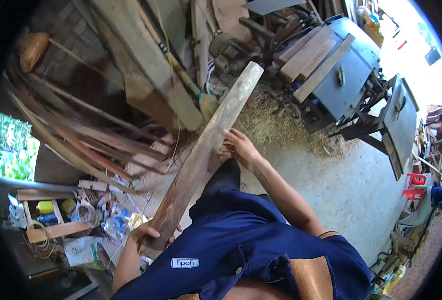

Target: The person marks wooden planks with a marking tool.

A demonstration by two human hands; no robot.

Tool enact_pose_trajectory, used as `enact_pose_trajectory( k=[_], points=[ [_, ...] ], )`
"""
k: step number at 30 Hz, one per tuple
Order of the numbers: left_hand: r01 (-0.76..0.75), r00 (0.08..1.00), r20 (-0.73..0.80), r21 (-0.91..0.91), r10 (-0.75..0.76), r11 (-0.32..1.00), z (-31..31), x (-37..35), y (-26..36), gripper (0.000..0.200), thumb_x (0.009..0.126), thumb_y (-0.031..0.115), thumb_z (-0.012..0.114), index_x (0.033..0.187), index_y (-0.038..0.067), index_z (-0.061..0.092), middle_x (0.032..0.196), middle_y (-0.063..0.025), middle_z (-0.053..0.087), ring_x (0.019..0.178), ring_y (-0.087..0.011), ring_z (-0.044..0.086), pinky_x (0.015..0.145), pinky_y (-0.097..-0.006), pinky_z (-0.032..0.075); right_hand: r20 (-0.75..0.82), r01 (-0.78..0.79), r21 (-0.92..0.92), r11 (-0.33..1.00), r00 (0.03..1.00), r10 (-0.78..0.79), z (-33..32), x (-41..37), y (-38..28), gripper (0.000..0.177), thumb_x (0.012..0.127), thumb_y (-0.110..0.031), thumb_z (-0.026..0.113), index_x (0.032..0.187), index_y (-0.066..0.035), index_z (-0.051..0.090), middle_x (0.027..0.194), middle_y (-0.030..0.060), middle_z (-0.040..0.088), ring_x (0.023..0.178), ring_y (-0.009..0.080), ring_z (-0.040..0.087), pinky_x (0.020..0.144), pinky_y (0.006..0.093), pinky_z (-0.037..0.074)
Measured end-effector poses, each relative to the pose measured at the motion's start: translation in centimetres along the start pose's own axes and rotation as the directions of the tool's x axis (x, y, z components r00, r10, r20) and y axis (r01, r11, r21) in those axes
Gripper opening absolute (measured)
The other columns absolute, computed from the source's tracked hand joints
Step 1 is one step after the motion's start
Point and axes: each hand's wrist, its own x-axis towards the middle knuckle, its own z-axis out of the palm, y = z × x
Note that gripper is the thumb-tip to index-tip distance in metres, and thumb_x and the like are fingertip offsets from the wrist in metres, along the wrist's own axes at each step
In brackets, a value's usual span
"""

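A long wooden board (202, 152), worn and grey-brown with a paler far end, slants across the front of my body. Near its lower end, my left hand (148, 234) grips it, thumb on the face and fingertips showing at the far edge. My right hand (241, 149) holds the right edge around the middle, its thumb and fingers closed on the wood. Part of the right fingers is hidden behind the board. The far end points up toward the machine area and touches nothing that I can see.
A saw table (341, 82) with several planks (315, 60) on it stands at the upper right, a second metal table (398, 120) beside it. Wood shavings (276, 120) cover the floor below. Long timbers (151, 65) lean at the left. A red plastic stool (415, 186) is at right.
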Motion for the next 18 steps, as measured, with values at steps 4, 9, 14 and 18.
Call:
enact_pose_trajectory(
  k=[4, 9, 14, 18],
  points=[
    [-0.019, 0.999, -0.014, 0.486, 0.030, 0.874, 0.5, 6.2, 4.3, 0.076, 0.077, 0.011, 0.078, 0.143, -0.005, 0.045, 0.131, -0.0177, 0.063, 0.122, -0.0253, 0.059, 0.105, -0.0397, 0.046, -0.045, 0.197, -0.187, 0.962, 0.977, -0.208, -3.0, -0.6, -5.2, 0.039, 0.100, -0.032, 0.066, 0.122, -0.002, 0.054, 0.107, 0.0063, 0.065, 0.089, 0.0136, 0.063, 0.076, 0.0289, 0.057],
    [-0.154, 0.988, 0.113, 0.763, 0.104, 0.627, 5.5, 18.3, 12.5, 0.067, 0.082, 0.021, 0.084, 0.136, -0.004, 0.054, 0.124, -0.0085, 0.067, 0.109, -0.0180, 0.063, 0.096, -0.0342, 0.050, -0.147, 0.408, -0.250, 0.878, 0.880, -0.451, -10.6, -0.5, -14.7, 0.032, 0.100, -0.028, 0.066, 0.117, -0.002, 0.057, 0.101, 0.0057, 0.067, 0.087, 0.0142, 0.067, 0.077, 0.0309, 0.058],
    [-0.199, 0.951, 0.033, 0.826, 0.306, 0.528, 14.2, 29.2, 20.0, 0.050, 0.091, 0.033, 0.077, 0.127, 0.000, 0.065, 0.105, 0.0002, 0.069, 0.091, -0.0099, 0.061, 0.081, -0.0292, 0.051, -0.341, 0.450, -0.343, 0.825, 0.758, -0.556, -19.8, -1.5, -23.3, 0.035, 0.104, -0.028, 0.059, 0.124, 0.000, 0.056, 0.103, 0.0087, 0.068, 0.085, 0.0184, 0.070, 0.076, 0.0329, 0.060],
    [-0.267, 0.897, 0.080, 0.881, 0.434, 0.390, 19.9, 36.2, 20.7, 0.050, 0.091, 0.045, 0.076, 0.114, 0.001, 0.071, 0.088, 0.0019, 0.068, 0.081, -0.0086, 0.060, 0.072, -0.0307, 0.050, -0.299, 0.460, -0.307, 0.833, 0.784, -0.543, -28.1, 0.0, -29.0, 0.036, 0.107, -0.031, 0.052, 0.124, -0.002, 0.061, 0.104, 0.0101, 0.070, 0.085, 0.0199, 0.071, 0.080, 0.0347, 0.059]
  ],
)
